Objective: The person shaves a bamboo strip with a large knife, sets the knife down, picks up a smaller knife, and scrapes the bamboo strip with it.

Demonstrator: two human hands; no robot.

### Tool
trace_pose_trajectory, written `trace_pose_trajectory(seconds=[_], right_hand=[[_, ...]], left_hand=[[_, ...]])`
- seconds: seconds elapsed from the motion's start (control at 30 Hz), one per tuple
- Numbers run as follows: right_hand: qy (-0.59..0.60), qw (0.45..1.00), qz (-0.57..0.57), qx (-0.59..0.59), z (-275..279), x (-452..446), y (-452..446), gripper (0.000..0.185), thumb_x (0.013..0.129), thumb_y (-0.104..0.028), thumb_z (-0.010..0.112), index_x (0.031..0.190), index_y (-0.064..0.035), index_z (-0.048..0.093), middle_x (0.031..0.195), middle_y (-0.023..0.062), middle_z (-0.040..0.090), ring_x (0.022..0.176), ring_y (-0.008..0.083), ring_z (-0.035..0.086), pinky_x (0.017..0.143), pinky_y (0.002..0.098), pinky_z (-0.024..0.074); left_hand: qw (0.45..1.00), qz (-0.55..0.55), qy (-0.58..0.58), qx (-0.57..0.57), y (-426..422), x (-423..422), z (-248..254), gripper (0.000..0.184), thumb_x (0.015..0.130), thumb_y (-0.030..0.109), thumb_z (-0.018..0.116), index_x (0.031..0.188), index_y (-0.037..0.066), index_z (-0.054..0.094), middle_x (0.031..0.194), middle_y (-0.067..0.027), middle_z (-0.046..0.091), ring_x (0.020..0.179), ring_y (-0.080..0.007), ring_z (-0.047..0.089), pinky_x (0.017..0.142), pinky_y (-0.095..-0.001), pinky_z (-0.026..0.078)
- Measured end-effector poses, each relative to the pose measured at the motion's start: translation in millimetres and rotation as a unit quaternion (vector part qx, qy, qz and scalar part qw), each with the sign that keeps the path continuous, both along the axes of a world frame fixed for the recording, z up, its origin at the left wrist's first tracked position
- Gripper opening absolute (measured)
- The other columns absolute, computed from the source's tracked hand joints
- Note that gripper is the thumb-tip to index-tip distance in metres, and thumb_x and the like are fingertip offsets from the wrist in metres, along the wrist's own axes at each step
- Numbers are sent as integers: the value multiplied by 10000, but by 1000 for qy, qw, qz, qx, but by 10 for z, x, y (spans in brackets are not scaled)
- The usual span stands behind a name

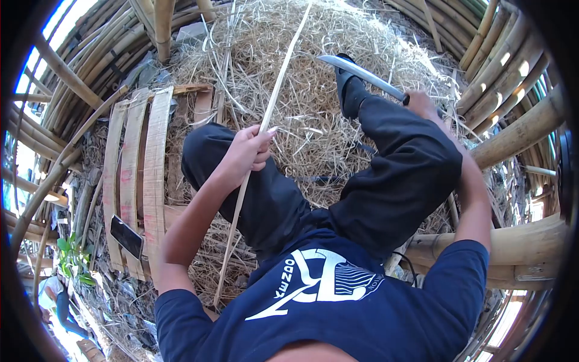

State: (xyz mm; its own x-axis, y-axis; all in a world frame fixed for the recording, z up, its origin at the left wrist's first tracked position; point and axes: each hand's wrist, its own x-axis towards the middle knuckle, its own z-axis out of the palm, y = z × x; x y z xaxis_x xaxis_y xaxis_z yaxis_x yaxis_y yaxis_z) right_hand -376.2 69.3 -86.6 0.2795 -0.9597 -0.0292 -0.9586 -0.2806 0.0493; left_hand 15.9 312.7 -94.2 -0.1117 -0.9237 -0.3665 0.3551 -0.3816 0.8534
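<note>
My left hand (247,149) is closed around a long, thin bamboo strip (281,75), which slants from the top of the view down past my left forearm. In my right hand (420,104) is the dark handle of a large knife (362,73). Its long blade points up and left, over or beside my dark shoe (348,90); whether it touches the shoe I cannot tell. The blade and the strip are apart. My right fingers are partly hidden behind the handle and wrist.
Pale shavings (307,145) cover the ground between and beyond my legs. To the left lies a slatted wooden pallet (158,157) with a phone (126,235) on it. Bamboo poles (522,133) stand and lie on both sides. Another person (57,301) is at the lower left.
</note>
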Motion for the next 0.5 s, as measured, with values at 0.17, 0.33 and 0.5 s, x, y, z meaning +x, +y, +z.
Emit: trace_pose_trajectory(seconds=[0.17, 0.33, 0.5], right_hand=[[30, 994, -99, -23, -177, -203, -35, 300, 809, -283, 597, 1000, -67, 680, 1026, 176, 666, 1002, 344, 635, 861, 448, 505], [70, 982, -163, -60, 50, -266, -35, 263, 799, -199, 607, 991, -36, 681, 983, 216, 670, 950, 347, 663, 828, 450, 527], [42, 988, -116, -90, -20, -329, 33, 284, 775, -244, 646, 976, -46, 672, 978, 188, 677, 955, 344, 659, 821, 442, 537]], left_hand=[[1000, 7, 3, 0, 10, 33, -19, 187, 963, 184, 525, 816, 118, 429, 619, 77, 313, 420, 9, 259, 345, -159, 185], [1000, 10, 2, -6, -4, 48, -23, 190, 961, 180, 526, 813, 117, 426, 618, 75, 315, 419, 5, 257, 345, -162, 185], [1000, 10, 16, 3, -18, 33, -18, 197, 962, 177, 525, 808, 117, 418, 613, 75, 316, 420, 6, 255, 346, -164, 188]])
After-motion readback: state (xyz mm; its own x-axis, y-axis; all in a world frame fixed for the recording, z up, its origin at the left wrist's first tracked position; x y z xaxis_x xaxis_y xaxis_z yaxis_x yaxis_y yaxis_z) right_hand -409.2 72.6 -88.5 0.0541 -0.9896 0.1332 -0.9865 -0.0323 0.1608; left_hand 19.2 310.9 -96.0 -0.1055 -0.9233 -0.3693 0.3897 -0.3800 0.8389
